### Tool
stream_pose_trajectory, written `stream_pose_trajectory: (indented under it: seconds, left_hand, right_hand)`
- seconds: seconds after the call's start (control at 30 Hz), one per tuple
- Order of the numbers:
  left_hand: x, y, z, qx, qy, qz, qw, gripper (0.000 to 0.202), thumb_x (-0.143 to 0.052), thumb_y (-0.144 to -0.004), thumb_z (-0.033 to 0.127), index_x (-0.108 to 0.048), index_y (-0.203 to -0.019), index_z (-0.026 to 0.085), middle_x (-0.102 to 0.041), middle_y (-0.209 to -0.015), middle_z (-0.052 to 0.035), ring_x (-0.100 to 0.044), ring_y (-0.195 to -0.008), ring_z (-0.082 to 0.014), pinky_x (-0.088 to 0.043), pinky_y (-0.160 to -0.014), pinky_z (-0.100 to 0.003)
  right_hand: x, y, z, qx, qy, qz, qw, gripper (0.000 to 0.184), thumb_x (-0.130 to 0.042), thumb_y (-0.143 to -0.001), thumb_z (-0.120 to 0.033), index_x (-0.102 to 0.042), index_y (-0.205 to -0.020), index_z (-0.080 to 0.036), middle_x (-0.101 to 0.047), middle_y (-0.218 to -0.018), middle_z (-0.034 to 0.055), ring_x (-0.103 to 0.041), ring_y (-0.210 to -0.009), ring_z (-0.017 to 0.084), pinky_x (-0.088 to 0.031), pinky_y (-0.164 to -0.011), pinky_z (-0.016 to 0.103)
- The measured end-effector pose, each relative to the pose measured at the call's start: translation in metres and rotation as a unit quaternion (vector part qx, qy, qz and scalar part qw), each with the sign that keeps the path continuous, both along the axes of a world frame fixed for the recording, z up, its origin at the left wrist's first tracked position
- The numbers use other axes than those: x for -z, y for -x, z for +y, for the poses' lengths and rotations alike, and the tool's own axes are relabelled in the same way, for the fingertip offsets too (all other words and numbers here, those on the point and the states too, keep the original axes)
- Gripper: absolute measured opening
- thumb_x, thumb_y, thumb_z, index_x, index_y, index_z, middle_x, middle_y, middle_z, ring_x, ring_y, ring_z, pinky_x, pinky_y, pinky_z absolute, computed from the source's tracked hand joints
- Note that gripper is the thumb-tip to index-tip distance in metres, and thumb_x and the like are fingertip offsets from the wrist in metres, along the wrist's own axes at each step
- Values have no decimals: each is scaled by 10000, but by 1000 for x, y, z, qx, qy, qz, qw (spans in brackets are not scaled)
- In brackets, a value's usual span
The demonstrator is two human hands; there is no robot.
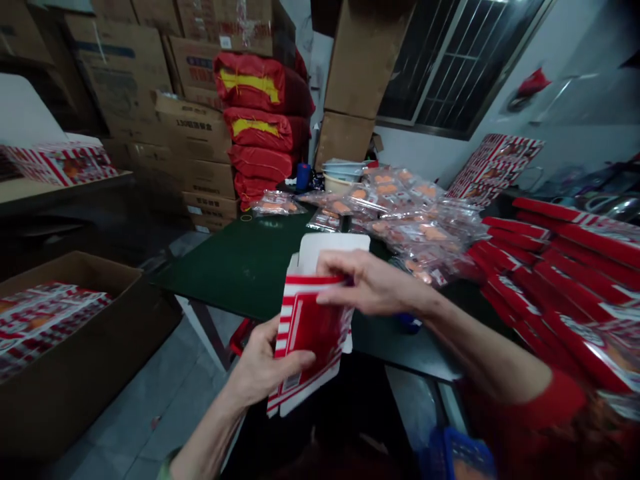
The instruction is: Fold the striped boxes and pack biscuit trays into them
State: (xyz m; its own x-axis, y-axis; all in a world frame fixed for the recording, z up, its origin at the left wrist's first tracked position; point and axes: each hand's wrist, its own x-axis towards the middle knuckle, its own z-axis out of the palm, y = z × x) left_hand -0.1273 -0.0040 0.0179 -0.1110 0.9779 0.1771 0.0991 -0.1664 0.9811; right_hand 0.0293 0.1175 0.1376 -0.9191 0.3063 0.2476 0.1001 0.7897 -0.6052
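Note:
A red and white striped cardboard box (315, 327) is held tilted in front of me, over the near edge of the green table (225, 267). Its white top flap (335, 243) stands up. My left hand (273, 367) grips the box low on its left side, thumb across the red front panel. At the upper edge, my right hand (353, 283) pinches the front panel, the thumb outside and the fingers inside the opening. Whether anything lies inside the box is hidden. Beyond it is a heap of clear plastic packets (395, 207) with orange contents.
Flat red cartons (560, 267) are stacked at the right. A brown carton (95, 347) with striped boxes stands at the lower left. Red sacks (265, 127) and brown cardboard boxes (125, 80) rise behind the table. A blue basket (460, 453) sits below right.

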Motion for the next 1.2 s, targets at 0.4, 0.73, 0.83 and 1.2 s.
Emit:
stream_pose_trajectory:
  seconds: [0.4,0.73,0.83,1.2]
  left_hand:
    - [19,-70,-26,128,63,-132,981,391,-831,-462,232,-622,-778,134,-602,-618,29,-492,-536,-90,-420,-498,-185]
    - [24,-68,-23,133,28,-160,978,586,-856,-478,370,-682,-974,111,-736,-887,-108,-684,-756,-250,-562,-697,-340]
    - [32,-72,-20,109,56,-172,977,577,-852,-472,397,-681,-941,107,-744,-861,-118,-697,-736,-265,-572,-672,-349]
    - [81,-79,-14,-84,101,-102,986,429,-832,-529,368,-634,-815,118,-717,-714,-39,-641,-595,-165,-530,-576,-257]
  right_hand:
    - [30,-81,-78,52,-16,42,998,210,-559,-828,-202,-434,-661,-182,-450,-597,-58,-398,-531,70,-333,-503,190]
    - [132,-92,-117,461,75,277,840,882,-734,-662,-456,-330,-1389,-160,-527,-1305,162,-537,-1157,293,-463,-938,440]
    - [151,-81,-122,434,201,275,834,917,-747,-645,-417,-304,-1406,-163,-523,-1333,142,-519,-1198,275,-435,-1000,430]
    - [183,-89,-124,454,277,269,803,239,-497,-861,-439,-569,-829,-214,-697,-799,40,-637,-695,188,-529,-645,303]
